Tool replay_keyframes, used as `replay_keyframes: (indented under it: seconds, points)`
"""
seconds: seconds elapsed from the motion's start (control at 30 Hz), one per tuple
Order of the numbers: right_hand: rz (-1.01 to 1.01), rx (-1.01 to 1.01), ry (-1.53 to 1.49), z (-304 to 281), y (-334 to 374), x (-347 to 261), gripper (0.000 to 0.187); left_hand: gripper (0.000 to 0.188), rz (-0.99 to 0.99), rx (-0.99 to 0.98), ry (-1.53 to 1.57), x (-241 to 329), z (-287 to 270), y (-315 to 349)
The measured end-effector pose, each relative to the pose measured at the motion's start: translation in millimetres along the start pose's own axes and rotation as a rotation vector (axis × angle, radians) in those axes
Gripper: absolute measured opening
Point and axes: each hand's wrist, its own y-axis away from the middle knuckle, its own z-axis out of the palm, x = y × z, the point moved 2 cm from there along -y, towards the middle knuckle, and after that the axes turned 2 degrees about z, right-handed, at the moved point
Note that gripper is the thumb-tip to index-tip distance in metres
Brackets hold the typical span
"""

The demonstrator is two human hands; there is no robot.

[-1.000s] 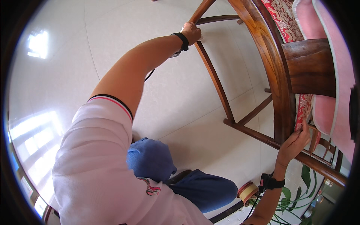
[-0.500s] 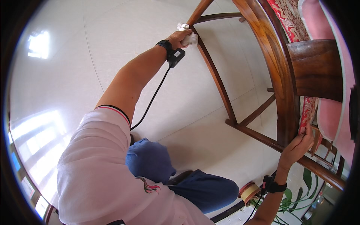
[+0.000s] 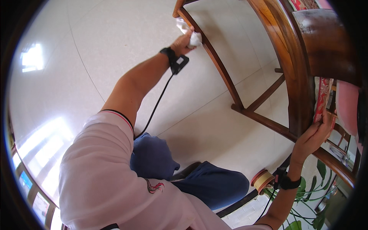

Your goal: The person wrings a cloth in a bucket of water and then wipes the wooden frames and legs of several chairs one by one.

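My left hand (image 3: 183, 43) is closed on a crumpled white cloth (image 3: 195, 39). It presses the cloth against a lower rail (image 3: 217, 60) of a dark brown wooden chair (image 3: 300, 88), near the corner where the rail meets a leg. My right hand (image 3: 312, 138) grips the chair by its frame, beside the red patterned edge of a cushion (image 3: 322, 97). Its fingers reach up along that edge, and their tips are partly hidden. A black band with a small cabled box sits on each wrist.
Pale glossy floor tiles (image 3: 126, 34) spread under the chair, with bright window reflections at the left. By my right forearm stand a round pot (image 3: 262, 181) and a leafy green plant (image 3: 301, 189). A pink cushion (image 3: 347, 109) lies at the right edge.
My left hand and the cloth have slid a little along the rail, away from the corner with the leg. My right hand stays at the same part of the chair. The view has shifted slightly.
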Motion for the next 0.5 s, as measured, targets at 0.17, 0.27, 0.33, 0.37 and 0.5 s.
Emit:
replay_keyframes:
  seconds: [0.17,0.27,0.33,0.37,0.5]
  points:
    - [-0.028,0.02,-0.003,5.7,-0.2,3.6,0.031,0.038,-0.054,-0.205,0.102,-65.0,26.7,35.2]
    - [-0.074,0.018,0.02,0.9,0.0,9.3,0.031,0.037,-0.119,-0.078,0.111,-91.0,58.8,47.7]
    - [-0.105,0.039,-0.005,3.0,-3.8,7.1,0.032,0.036,-0.133,-0.146,0.126,-108.1,59.4,53.6]
    - [-0.165,0.058,0.055,2.3,-5.0,7.1,0.033,0.034,-0.141,-0.214,0.151,-117.9,61.8,56.9]
    - [-0.146,0.03,0.048,4.7,-2.7,12.6,0.033,0.03,-0.247,-0.273,0.152,-172.5,88.3,72.7]
